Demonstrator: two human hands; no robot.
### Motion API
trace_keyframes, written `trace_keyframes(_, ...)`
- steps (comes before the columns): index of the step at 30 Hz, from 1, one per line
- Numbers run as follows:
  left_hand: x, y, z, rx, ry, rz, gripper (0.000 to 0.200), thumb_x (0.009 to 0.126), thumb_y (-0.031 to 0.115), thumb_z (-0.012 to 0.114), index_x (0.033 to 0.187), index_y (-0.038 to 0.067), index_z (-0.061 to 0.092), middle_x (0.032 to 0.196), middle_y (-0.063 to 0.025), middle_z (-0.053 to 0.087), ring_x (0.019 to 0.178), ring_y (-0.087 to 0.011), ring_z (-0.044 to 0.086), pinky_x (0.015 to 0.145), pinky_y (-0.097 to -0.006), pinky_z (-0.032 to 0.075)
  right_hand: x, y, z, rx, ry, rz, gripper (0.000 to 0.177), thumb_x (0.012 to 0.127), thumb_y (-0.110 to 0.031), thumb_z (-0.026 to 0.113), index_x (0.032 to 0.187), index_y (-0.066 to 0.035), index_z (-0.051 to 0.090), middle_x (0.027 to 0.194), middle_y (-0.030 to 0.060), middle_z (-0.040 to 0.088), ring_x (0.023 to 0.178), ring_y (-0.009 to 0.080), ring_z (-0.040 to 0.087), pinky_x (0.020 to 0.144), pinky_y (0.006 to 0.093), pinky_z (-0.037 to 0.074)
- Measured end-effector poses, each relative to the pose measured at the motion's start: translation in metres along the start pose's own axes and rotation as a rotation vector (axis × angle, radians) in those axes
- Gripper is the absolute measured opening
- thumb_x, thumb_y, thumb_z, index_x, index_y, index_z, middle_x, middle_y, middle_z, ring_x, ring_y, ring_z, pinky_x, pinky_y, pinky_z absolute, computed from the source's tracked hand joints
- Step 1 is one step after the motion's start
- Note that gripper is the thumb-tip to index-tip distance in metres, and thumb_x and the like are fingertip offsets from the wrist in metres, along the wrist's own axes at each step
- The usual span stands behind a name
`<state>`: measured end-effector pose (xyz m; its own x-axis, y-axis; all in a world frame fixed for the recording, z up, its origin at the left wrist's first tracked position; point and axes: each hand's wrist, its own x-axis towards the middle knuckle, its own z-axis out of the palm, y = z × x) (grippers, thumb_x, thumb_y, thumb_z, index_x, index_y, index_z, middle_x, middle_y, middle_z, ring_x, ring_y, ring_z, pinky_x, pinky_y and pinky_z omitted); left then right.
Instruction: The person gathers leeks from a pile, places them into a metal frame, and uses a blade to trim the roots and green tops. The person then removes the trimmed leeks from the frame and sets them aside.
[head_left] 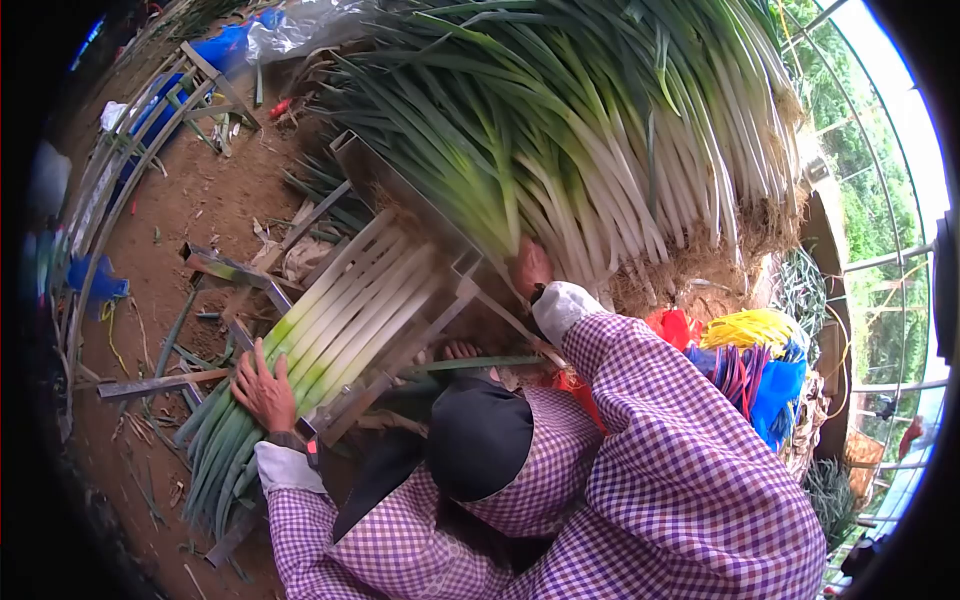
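A bunch of long green onions (350, 310) lies slantwise across a metal frame (345, 405), white ends up and to the right, dark leaves hanging off the lower left. My left hand (266, 388) rests on its green part with the fingers spread over the stalks. At the near edge of a large pile of green onions (620, 150), my right hand (533, 268) is closed at the white stalks; its fingertips are partly hidden and blurred. The pile's roots (760, 225) point right, its leaves left.
Yellow ties (750, 328), a red bag (674, 327) and a blue bag (778, 395) sit to the right. A metal bar (400, 190) stands between bunch and pile. Bare soil (215, 200) with leaf scraps lies left, near a curved rack (120, 170).
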<state>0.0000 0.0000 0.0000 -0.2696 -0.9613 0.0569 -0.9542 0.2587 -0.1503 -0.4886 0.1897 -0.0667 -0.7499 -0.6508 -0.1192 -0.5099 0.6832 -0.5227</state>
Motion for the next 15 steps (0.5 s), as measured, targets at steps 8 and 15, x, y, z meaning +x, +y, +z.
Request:
trace_keyframes(8,0.002,-0.001,0.006,0.01,0.055,0.025,0.057,0.103,0.052,0.052,0.154,0.026,0.046,0.145,-0.0076,0.053,0.138,-0.0259,0.046,0.117,-0.0517,0.029,-0.016,-0.036,-0.092,0.061,-0.196,0.004,0.019,0.079,-0.014,0.068,0.092,0.0,0.067,0.097,0.028,0.071,0.091,0.0417,0.071,0.078,0.0523,0.057)
trace_keyframes(15,0.001,0.0,0.0,-0.06,0.075,0.011,0.056,0.102,0.052,0.055,0.15,0.025,0.05,0.143,-0.0091,0.054,0.137,-0.0273,0.046,0.117,-0.0516,0.029,-0.015,0.003,-0.133,-0.171,-0.084,-0.129,0.07,0.082,-0.017,0.075,0.142,-0.005,0.04,0.097,0.031,0.07,0.093,0.0497,0.068,0.081,0.0564,0.054)
